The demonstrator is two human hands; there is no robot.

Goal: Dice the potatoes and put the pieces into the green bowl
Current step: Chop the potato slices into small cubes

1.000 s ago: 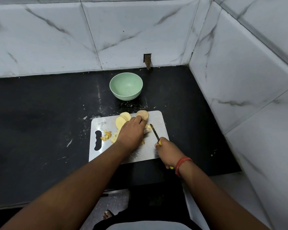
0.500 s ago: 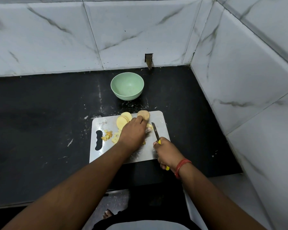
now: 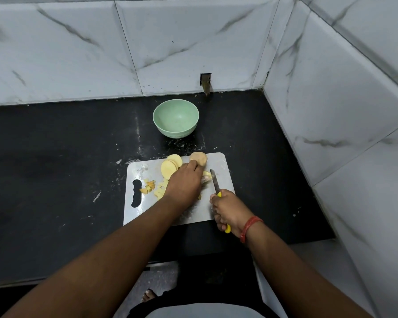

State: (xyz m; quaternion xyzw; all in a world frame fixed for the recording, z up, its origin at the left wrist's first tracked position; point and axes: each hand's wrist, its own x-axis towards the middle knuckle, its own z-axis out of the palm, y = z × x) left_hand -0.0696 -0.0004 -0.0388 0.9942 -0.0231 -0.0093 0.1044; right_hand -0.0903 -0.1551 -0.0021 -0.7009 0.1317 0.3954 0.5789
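Over the last second my right hand (image 3: 230, 211) has pulled the knife (image 3: 214, 181) a little nearer the potato under my left hand (image 3: 185, 183), and the blade now lies just beside the cut edge, so I judge another slice or cross-cut is about to fall. Little else has shifted: the round potato slices (image 3: 170, 167) stay fanned at the far edge of the steel cutting board (image 3: 223, 171), a brown-skinned end piece (image 3: 199, 157) sits beside them, and the small heap of diced pieces (image 3: 153, 188) remains near the board's handle slot. The green bowl (image 3: 175, 118) stands beyond the board on the black counter (image 3: 55, 157) and looks empty, so the transfer is not yet begun. My left hand arches palm-down over the potato, fingers bent and pressing it to the board; how much it covers I cannot tell. My right hand is closed tight round the yellow handle, blade pointing away from me.
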